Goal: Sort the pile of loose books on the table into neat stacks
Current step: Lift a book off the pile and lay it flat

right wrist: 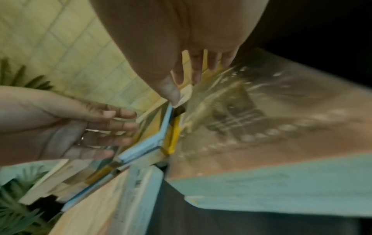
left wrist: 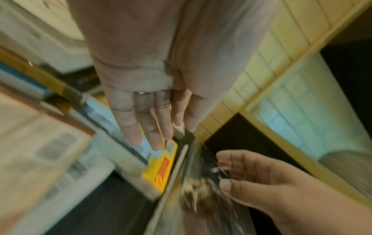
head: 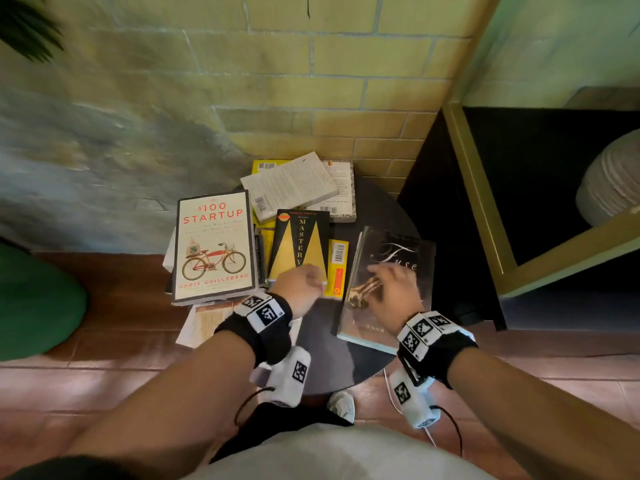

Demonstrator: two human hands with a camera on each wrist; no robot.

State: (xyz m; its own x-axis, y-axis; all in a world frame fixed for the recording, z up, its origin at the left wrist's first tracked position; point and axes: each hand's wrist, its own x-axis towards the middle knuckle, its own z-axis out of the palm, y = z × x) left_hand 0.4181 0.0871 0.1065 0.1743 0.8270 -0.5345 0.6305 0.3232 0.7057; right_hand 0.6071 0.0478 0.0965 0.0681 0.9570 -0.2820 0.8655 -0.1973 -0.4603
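Loose books cover a small round dark table (head: 377,209). "$100 Startup" (head: 214,247) lies on top of a pile at the left, with the black and gold "Mastery" (head: 299,244) beside it over a yellow book (head: 338,268). The dark "Fuse" book (head: 394,258) lies apart at the right. My left hand (head: 304,282) is over the near edge of "Mastery", its fingers (left wrist: 149,127) straight and holding nothing. My right hand (head: 384,275) is spread over the "Fuse" cover (right wrist: 261,119); whether it touches the cover I cannot tell. Pale face-down books (head: 289,185) overlap at the back.
A yellow brick wall (head: 311,81) stands right behind the table. A dark cabinet with a yellow frame (head: 478,202) is close on the right, with a ribbed pale pot (head: 609,181) inside. A green rounded object (head: 34,306) sits on the tiled floor at the left.
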